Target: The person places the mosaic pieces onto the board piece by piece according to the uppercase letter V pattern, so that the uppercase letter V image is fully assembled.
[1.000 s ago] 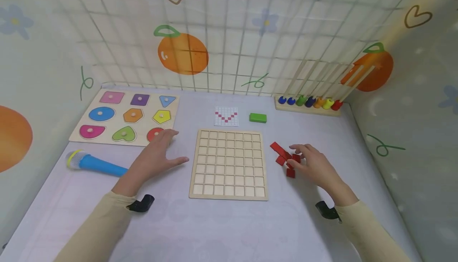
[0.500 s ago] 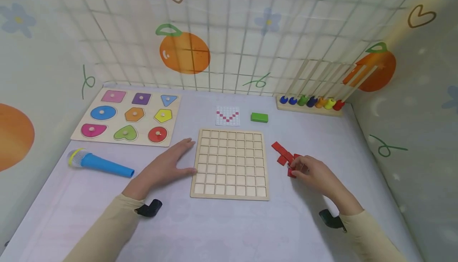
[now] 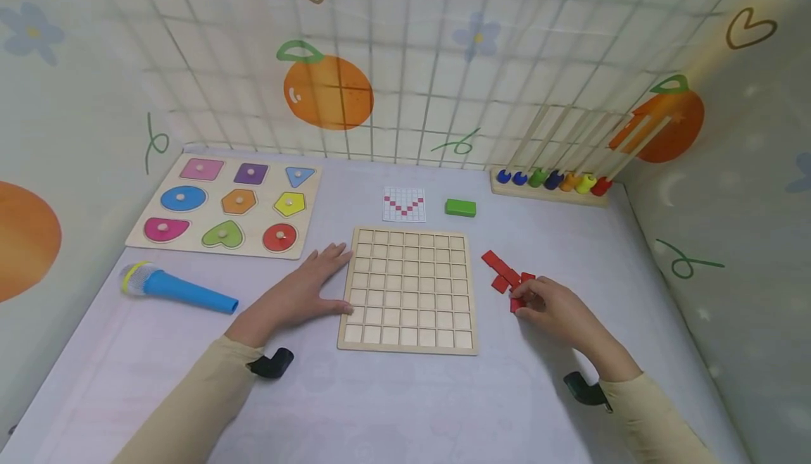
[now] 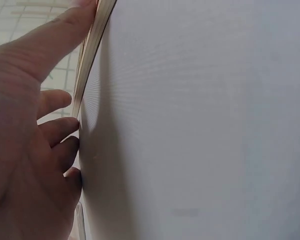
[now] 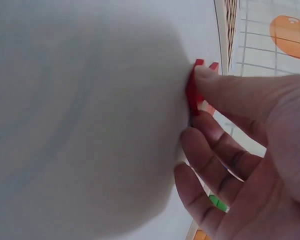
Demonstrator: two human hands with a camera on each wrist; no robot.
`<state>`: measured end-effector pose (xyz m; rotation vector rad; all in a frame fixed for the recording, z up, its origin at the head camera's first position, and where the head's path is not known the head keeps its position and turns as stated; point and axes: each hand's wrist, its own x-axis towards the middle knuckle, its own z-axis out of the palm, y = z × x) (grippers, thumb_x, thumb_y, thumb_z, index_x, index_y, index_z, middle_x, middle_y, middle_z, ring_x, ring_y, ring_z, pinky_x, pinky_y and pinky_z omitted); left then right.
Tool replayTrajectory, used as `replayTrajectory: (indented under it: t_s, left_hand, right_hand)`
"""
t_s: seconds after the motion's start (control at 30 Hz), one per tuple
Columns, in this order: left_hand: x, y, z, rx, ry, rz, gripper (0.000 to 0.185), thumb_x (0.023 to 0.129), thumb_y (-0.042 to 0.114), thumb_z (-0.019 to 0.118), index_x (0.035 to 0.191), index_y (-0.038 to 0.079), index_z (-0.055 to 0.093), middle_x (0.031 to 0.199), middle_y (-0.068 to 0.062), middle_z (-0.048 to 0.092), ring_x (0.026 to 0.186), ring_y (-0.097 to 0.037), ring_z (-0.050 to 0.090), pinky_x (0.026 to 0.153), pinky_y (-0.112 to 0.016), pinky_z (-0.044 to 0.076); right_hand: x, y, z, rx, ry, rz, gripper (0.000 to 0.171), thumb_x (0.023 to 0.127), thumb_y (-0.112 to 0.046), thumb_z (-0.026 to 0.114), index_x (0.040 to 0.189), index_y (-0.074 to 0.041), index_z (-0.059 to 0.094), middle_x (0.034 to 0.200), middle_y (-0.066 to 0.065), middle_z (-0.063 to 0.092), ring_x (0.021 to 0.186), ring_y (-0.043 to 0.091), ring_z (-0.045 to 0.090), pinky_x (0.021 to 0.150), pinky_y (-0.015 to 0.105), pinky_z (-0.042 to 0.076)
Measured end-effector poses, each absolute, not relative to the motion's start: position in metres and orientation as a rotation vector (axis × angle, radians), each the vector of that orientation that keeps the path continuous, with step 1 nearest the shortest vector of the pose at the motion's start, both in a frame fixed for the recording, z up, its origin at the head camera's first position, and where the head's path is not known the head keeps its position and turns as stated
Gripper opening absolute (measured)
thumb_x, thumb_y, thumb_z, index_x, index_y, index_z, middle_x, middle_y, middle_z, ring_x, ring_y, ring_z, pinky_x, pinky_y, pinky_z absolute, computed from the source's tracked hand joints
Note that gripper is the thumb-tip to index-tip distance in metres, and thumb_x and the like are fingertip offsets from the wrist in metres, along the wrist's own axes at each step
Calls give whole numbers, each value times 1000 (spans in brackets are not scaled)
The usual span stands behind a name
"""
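A square wooden grid board [image 3: 472, 295] lies at the middle of the table. Along its left edge rests my left hand [image 3: 298, 295], thumb and fingertips spread and touching the rim; the left wrist view has the thumb at the board's side [image 4: 93, 42]. To the right of the board, small red square tiles [image 3: 500, 267] lie in a loose cluster. My right hand [image 3: 560, 312] pinches one red tile [image 5: 192, 90] between thumb and index finger at the near end of the cluster. The other fingers of that hand are bent, and they partly hide the tiles.
Behind the board lie a pattern card [image 3: 404, 205] with a red V and a green block [image 3: 460, 208]. A shape puzzle [image 3: 247, 242] and a blue toy microphone [image 3: 190, 293] are at left. A bead rack [image 3: 551, 193] with upright rods stands back right.
My left hand has moved right and nearer, from above the puzzle's corner to the board's left edge. The right hand has lowered slightly and closed its thumb and index finger on a red tile.
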<state>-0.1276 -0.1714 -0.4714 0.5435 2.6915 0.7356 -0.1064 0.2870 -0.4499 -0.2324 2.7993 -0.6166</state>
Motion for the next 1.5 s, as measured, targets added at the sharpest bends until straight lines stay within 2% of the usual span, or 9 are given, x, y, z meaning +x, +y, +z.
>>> replayTrajectory:
  t_s: [0.33, 0.6, 1.17, 1.5]
  left_hand:
    - [-132, -173, -475, 638, 2673, 665, 102, 85, 55, 78, 163, 17, 25, 171, -6, 11, 157, -28, 4, 127, -50, 7]
    - [-131, -173, -474, 661, 2682, 656, 103, 83, 54, 79, 163, 15, 26, 170, -10, 12, 157, -32, 6, 126, -53, 8]
    - [-132, -170, -472, 640, 2682, 639, 106, 81, 54, 81, 163, 15, 26, 170, -10, 13, 157, -32, 6, 127, -51, 7]
    - [-133, -171, -472, 637, 2665, 647, 107, 81, 55, 81, 163, 16, 24, 171, -8, 11, 157, -30, 4, 127, -50, 6]
  right_hand:
    - [-107, 288, -451, -247, 2798, -637, 23, 86, -17, 83, 106, -18, 72, 97, 2, 61, 92, 22, 55, 82, 39, 56]
    - [-108, 288, -452, -279, 2795, -662, 24, 86, -13, 83, 106, -18, 69, 95, 1, 61, 92, 22, 57, 84, 41, 58]
    - [-108, 293, -450, -310, 2743, -677, 28, 89, -15, 80, 110, -20, 63, 92, -2, 65, 86, 19, 58, 76, 33, 56]
    - [-110, 287, -449, -398, 2738, -738, 25, 91, -12, 77, 111, -22, 65, 94, -4, 67, 86, 17, 60, 79, 33, 57]
